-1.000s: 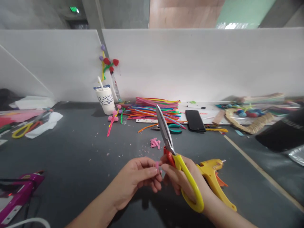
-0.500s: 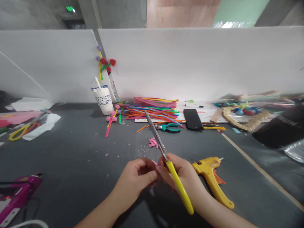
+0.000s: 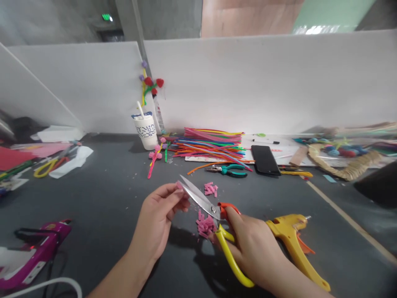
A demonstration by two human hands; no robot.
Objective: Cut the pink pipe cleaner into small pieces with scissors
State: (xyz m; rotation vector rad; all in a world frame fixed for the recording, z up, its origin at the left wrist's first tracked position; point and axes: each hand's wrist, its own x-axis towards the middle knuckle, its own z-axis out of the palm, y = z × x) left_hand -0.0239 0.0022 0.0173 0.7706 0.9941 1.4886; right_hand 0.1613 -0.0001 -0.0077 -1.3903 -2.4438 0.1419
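My right hand (image 3: 251,244) grips a pair of scissors (image 3: 202,201) by its yellow and orange handles, with the blades parted and pointing up to the left. Between the thumb and fingers of my left hand (image 3: 159,215) is a small pink fuzzy piece (image 3: 179,185), right at the blade tips. Its full length is hidden by the fingers. Below the blades lies a heap of short pink cut pieces (image 3: 206,224). A smaller group of pink pieces (image 3: 211,189) rests a little farther back on the dark table (image 3: 118,231).
A yellow glue gun (image 3: 294,236) lies right of my right hand, a magenta power strip (image 3: 37,256) at the left. Behind are colourful pipe cleaners (image 3: 211,145), teal-handled pliers (image 3: 231,169), a black phone (image 3: 265,160), a white cup (image 3: 145,131) and pink pipe-cleaner flowers (image 3: 155,155).
My hands have moved apart. The scissors, earlier lying across my right hand, are now held by the handles with blades parted at the pink piece. The view has shifted slightly left.
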